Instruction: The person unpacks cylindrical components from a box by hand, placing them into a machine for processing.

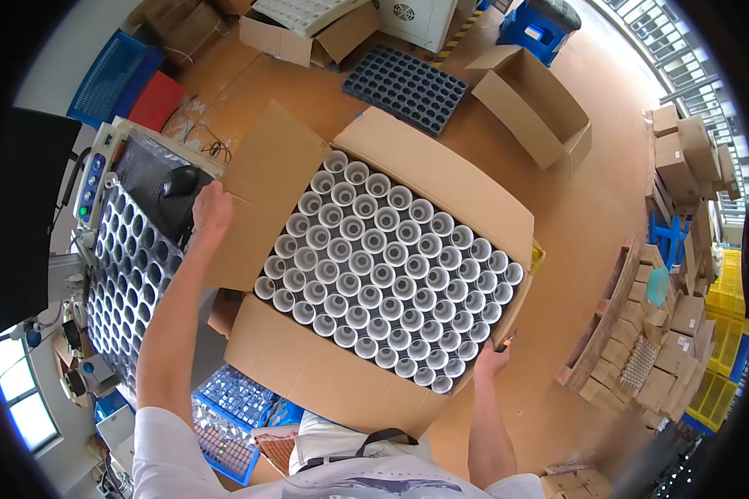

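A large open cardboard carton stands in front of me, its flaps spread outward. Rows of white round cups fill it, mouths up, with dark gaps between them. At the upper left, my left hand is closed on the outer edge of the raised carton flap. My right hand is at the carton's lower right corner, fingers wrapped round a small black and orange tool. The tool's kind is hard to make out, as the fingers cover most of it.
Left of the carton is a bench with a holed tray, a computer mouse and a control box. A black tray and an open carton lie on the floor beyond. Stacked boxes and a pallet line the right.
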Motion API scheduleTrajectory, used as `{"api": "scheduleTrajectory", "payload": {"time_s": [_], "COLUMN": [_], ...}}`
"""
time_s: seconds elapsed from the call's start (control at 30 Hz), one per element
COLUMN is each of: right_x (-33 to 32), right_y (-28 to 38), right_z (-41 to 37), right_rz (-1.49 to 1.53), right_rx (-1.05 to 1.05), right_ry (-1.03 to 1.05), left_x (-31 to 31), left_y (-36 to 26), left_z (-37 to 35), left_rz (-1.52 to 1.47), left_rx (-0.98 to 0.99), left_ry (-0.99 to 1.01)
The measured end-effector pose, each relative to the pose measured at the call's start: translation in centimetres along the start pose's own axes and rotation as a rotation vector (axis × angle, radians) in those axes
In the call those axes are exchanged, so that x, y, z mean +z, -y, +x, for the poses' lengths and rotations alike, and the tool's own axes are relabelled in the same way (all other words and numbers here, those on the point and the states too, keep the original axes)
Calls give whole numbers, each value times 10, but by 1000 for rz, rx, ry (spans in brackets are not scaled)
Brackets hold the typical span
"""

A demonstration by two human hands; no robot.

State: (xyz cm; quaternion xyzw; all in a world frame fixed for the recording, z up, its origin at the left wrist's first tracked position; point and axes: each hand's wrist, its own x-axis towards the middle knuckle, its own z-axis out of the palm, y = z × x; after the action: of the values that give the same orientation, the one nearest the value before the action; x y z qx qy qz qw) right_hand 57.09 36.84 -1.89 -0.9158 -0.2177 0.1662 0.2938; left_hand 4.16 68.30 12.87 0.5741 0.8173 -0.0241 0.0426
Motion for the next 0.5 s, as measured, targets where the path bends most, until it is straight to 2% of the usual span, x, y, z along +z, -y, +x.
{"api": "scheduleTrajectory", "payload": {"time_s": [0.07, 0.1, 0.2, 0.27, 0.3, 0.37, 0.47, 0.5], "right_x": [-12, -7, -18, -33, -28, -60, -26, -4], "right_y": [21, 11, 44, 33, -15, 103, 242, 296], "right_z": [-5, -6, -18, -12, 16, -14, -58, -82], "right_rz": [-92, -187, -99, 0, 43, 360, 249, 281], "right_rx": [106, -123, -141, -169, -66, 249, -208, -299], "right_ry": [94, -44, 3, 50, -54, 19, 397, 566], "left_x": [4, 6, -8, -20, -19, -17, -14, -14], "left_y": [-4, -9, -20, -34, -37, -39, -35, -31], "left_z": [-7, -11, -30, -52, -58, -67, -66, -65], "left_rz": [11, 8, 54, 45, 58, 18, -48, -76], "left_rx": [22, 50, 112, 174, 211, 286, 293, 309], "left_ry": [-7, -13, -7, -11, 32, 30, 8, -1]}}
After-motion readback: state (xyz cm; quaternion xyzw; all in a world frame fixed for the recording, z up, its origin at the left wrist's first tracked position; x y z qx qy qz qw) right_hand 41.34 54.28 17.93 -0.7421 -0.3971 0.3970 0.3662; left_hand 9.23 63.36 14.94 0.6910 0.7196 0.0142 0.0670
